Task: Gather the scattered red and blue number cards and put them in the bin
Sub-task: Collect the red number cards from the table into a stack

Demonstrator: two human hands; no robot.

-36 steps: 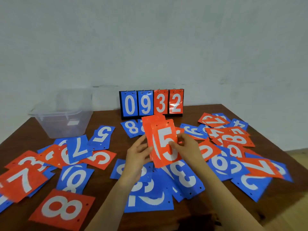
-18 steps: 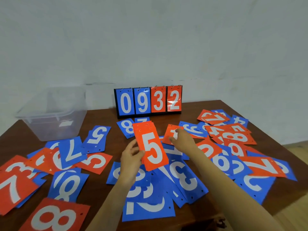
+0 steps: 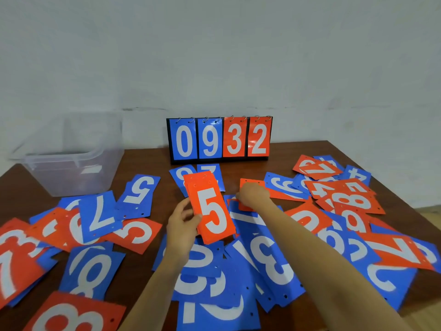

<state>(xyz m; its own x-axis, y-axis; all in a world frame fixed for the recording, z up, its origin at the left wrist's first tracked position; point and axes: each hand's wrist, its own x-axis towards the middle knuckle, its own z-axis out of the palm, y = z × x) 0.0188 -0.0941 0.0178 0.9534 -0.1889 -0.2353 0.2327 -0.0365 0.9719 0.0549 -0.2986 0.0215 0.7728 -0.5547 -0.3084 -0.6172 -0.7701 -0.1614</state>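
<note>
My left hand [image 3: 182, 223] grips a small stack of red cards [image 3: 210, 209] with a white 5 on top, held above the table's middle. My right hand [image 3: 253, 195] reaches forward and lies on a red card [image 3: 282, 194] flat on the table; its fingers are curled at that card's near edge. Several red and blue number cards [image 3: 269, 266] are scattered over the brown table [image 3: 238, 173]. The clear plastic bin [image 3: 71, 163] stands at the back left and looks empty.
A flip scoreboard [image 3: 219, 139] reading 0932 stands upright at the table's back centre, against a white wall. Card piles crowd the right side [image 3: 343, 197] and the left front [image 3: 71, 225]. The table's right edge drops to a wooden floor.
My right hand let go of the stack and moved forward and right onto a red card on the table. My left hand keeps the stack, now tilted slightly left.
</note>
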